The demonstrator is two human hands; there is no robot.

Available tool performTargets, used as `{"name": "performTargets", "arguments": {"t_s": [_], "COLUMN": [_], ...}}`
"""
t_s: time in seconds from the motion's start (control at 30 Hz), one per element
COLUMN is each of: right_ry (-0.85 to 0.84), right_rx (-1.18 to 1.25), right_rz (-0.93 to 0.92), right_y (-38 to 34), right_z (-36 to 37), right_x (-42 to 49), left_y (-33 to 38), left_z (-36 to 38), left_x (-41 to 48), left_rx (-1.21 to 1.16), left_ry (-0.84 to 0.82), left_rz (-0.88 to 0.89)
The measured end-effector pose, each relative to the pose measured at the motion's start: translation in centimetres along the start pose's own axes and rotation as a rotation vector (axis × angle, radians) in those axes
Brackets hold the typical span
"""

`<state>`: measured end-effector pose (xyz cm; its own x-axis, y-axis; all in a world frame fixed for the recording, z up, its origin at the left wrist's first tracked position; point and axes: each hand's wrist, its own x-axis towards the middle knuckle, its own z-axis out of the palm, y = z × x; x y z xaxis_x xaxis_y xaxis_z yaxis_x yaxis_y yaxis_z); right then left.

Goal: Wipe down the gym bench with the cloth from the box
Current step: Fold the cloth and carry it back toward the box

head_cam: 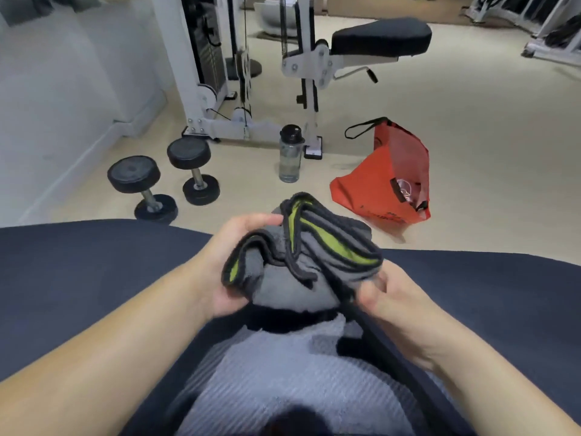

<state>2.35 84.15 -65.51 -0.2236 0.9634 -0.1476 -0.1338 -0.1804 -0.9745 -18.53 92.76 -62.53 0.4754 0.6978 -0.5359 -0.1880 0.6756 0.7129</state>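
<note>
A grey cloth (298,247) with dark edging and a lime-green inner side is bunched between both my hands, held just above the dark navy padded bench (78,278) that spans the lower part of the view. My left hand (232,265) grips the cloth's left side, fingers curled over its top and under its bottom. My right hand (386,297) pinches the cloth's right edge, and a dark hem strip trails down past it. Under the cloth a light grey ribbed fabric (283,372) lies on the bench. No box is in view.
On the beige floor beyond the bench stand two black dumbbells (163,180), a clear water bottle (290,155) and an open orange bag (390,180). A white cable machine with a black padded seat (380,36) stands further back. A white wall runs along the left.
</note>
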Motion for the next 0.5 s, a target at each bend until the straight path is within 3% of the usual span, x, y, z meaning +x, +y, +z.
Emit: {"name": "performTargets", "arguments": {"t_s": [0.13,0.27,0.33,0.5], "right_ry": [0.116,0.369,0.472,0.564], "right_rx": [0.15,0.327,0.267,0.059], "right_rz": [-0.028,0.13,0.214,0.306], "right_y": [-2.1,-5.8,-10.2,-25.5], "right_z": [-3.1,-4.3,-4.7,-6.2], "right_x": [-0.3,-2.3,-3.7,-8.3], "left_y": [0.9,3.6,5.7,12.0], "left_z": [4.3,10.1,12.9,22.8], "left_x": [2.8,1.2,-0.5,-6.6], "left_rx": [-0.146,-0.047,0.03,0.379], "left_ry": [-0.089,0.029,0.061,-0.076], "left_rz": [-0.143,-0.184,-0.238,-0.239]}}
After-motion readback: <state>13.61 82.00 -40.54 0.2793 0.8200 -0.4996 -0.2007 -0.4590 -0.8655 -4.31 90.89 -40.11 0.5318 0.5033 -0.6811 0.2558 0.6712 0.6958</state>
